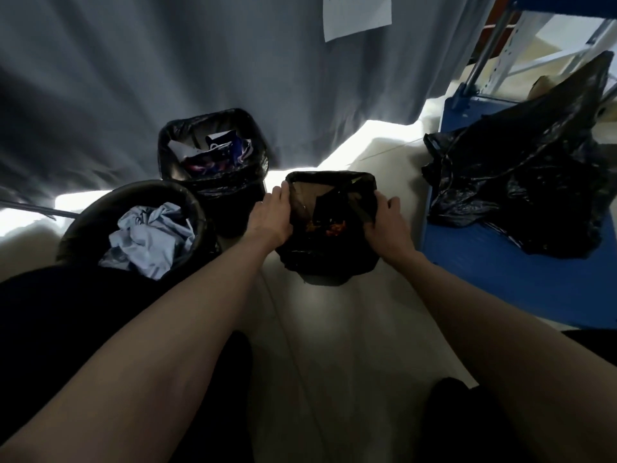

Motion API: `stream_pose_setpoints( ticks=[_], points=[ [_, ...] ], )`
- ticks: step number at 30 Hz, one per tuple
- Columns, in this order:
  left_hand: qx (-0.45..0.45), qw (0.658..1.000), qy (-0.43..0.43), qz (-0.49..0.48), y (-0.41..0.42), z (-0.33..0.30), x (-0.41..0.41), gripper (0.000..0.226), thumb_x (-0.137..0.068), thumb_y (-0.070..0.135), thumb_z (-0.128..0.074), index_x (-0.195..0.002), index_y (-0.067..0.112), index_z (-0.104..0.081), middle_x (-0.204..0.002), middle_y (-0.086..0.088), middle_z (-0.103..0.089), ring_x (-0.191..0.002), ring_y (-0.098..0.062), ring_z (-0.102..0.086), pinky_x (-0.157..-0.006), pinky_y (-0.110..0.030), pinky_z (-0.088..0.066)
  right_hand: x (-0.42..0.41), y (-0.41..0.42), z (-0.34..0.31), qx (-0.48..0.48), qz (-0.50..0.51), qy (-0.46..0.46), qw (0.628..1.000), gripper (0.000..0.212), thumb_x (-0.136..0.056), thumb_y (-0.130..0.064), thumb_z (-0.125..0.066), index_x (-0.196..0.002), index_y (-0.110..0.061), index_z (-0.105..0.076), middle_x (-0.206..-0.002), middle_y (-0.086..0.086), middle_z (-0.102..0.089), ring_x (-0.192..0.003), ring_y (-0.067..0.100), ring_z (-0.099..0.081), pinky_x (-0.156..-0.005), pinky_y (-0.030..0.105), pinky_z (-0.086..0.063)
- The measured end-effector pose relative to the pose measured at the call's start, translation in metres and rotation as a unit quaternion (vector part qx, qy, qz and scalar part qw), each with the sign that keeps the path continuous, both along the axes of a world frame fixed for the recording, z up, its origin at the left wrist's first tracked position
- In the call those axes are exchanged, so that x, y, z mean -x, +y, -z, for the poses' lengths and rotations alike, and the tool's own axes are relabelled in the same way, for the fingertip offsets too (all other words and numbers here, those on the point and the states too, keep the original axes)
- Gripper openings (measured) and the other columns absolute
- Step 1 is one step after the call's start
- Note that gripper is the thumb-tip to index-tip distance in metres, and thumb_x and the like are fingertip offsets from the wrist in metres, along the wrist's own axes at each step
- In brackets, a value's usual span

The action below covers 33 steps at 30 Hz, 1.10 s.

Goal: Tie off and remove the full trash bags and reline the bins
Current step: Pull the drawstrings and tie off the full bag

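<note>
Liner (329,262) of small bin (334,177) is gripped at 9 and 3 o'clock, left hand (272,217) and right hand (387,223) fingers clamped on it; edges should be gathered evenly before knotting.

1. A grey curtain (140,78) hangs in folds across the back, its hem reaching the floor.
2. A white paper sheet (356,16) is fixed on the curtain.
3. The pale floor (334,329) catches bright light along the curtain's hem.
4. A blue metal shelf rack (500,279) stands at the right.
</note>
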<state>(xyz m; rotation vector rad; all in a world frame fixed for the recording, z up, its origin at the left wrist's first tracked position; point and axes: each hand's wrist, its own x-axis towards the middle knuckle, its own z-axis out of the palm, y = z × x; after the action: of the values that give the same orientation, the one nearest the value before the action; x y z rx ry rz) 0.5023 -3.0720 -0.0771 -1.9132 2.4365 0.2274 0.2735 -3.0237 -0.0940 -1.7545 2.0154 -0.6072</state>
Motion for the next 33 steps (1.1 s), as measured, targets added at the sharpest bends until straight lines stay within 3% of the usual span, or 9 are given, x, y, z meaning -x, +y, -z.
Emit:
stream_pose_setpoints(
  ticks=[6,9,11,13,15,18,22,27,33],
  points=[
    [-0.034,0.992,0.114,-0.040,0.011,0.007,-0.017,0.078,-0.093,0.027,-0.056,-0.156,0.015,-0.010,-0.144,-0.013,-0.035,-0.125,-0.034,-0.044,-0.103,-0.047,-0.042,0.000,0.003,0.001,-0.012,0.009,-0.053,0.998,0.055,-0.093,-0.019,-0.053,-0.144,-0.015,-0.033,-0.127,0.016,-0.039,-0.097,0.037,-0.056,-0.073,0.035,-0.044],
    [-0.027,0.976,0.196,-0.088,0.012,0.011,-0.022,0.053,-0.101,0.031,-0.040,-0.149,0.014,-0.029,-0.141,-0.015,-0.042,-0.123,-0.037,-0.048,-0.101,-0.046,-0.042,0.002,0.003,-0.003,-0.022,0.068,-0.106,0.992,0.045,-0.098,-0.026,-0.044,-0.140,-0.012,-0.039,-0.128,0.018,-0.044,-0.097,0.032,-0.055,-0.078,0.034,-0.043],
    [-0.044,0.964,0.218,-0.143,0.012,0.011,-0.027,0.043,-0.102,0.028,-0.034,-0.141,0.012,-0.042,-0.136,-0.018,-0.051,-0.122,-0.038,-0.050,-0.099,-0.042,-0.041,0.005,0.003,-0.005,-0.080,0.138,-0.178,0.971,0.040,-0.100,-0.027,-0.035,-0.135,-0.008,-0.043,-0.128,0.020,-0.048,-0.101,0.033,-0.056,-0.081,0.040,-0.050],
    [-0.104,0.946,0.233,-0.201,0.013,0.010,-0.030,0.038,-0.102,0.024,-0.035,-0.134,0.012,-0.051,-0.126,-0.018,-0.059,-0.108,-0.036,-0.060,-0.087,-0.041,-0.051,0.011,0.009,-0.007,-0.177,0.178,-0.265,0.931,0.034,-0.100,-0.024,-0.036,-0.125,-0.004,-0.047,-0.120,0.021,-0.055,-0.096,0.037,-0.062,-0.075,0.045,-0.057],
    [-0.180,0.912,0.281,-0.240,0.017,0.009,-0.031,0.033,-0.102,0.021,-0.038,-0.124,0.006,-0.058,-0.108,-0.016,-0.064,-0.079,-0.028,-0.067,-0.063,-0.037,-0.058,0.015,0.018,-0.010,-0.254,0.174,-0.311,0.899,0.030,-0.100,-0.022,-0.045,-0.117,0.001,-0.053,-0.107,0.023,-0.064,-0.082,0.035,-0.067,-0.064,0.040,-0.059],
    [-0.238,0.868,0.340,-0.272,0.021,0.009,-0.033,0.026,-0.099,0.014,-0.047,-0.113,-0.001,-0.063,-0.097,-0.018,-0.069,-0.067,-0.025,-0.065,-0.057,-0.033,-0.056,0.023,0.025,-0.016,-0.295,0.147,-0.324,0.886,0.033,-0.097,-0.022,-0.057,-0.114,0.005,-0.056,-0.094,0.022,-0.068,-0.075,0.031,-0.069,-0.061,0.036,-0.058],
    [-0.279,0.851,0.346,-0.280,0.021,0.004,-0.035,0.025,-0.089,-0.003,-0.055,-0.113,-0.006,-0.063,-0.094,-0.018,-0.068,-0.060,-0.021,-0.061,-0.055,-0.032,-0.056,0.030,0.031,-0.026,-0.312,0.126,-0.364,0.869,0.031,-0.093,-0.015,-0.062,-0.114,0.008,-0.060,-0.091,0.020,-0.069,-0.075,0.029,-0.070,-0.066,0.037,-0.059],
    [-0.314,0.837,0.347,-0.283,0.031,0.006,-0.033,0.022,-0.096,0.003,-0.048,-0.114,-0.002,-0.059,-0.093,-0.015,-0.064,-0.061,-0.020,-0.059,-0.051,-0.029,-0.054,0.026,0.037,-0.035,-0.322,0.117,-0.370,0.864,0.030,-0.087,0.000,-0.066,-0.114,0.011,-0.057,-0.108,0.023,-0.066,-0.081,0.030,-0.071,-0.068,0.038,-0.061],
    [-0.289,0.814,0.378,-0.333,0.040,0.012,-0.029,0.024,-0.091,0.001,-0.054,-0.115,-0.001,-0.057,-0.079,-0.011,-0.062,-0.052,-0.018,-0.056,-0.038,-0.019,-0.047,0.008,0.032,-0.047,-0.223,0.140,-0.355,0.897,0.009,-0.087,0.002,-0.061,-0.081,-0.001,-0.054,-0.076,0.016,-0.060,-0.062,0.025,-0.065,-0.062,0.036,-0.062]
  ],
)
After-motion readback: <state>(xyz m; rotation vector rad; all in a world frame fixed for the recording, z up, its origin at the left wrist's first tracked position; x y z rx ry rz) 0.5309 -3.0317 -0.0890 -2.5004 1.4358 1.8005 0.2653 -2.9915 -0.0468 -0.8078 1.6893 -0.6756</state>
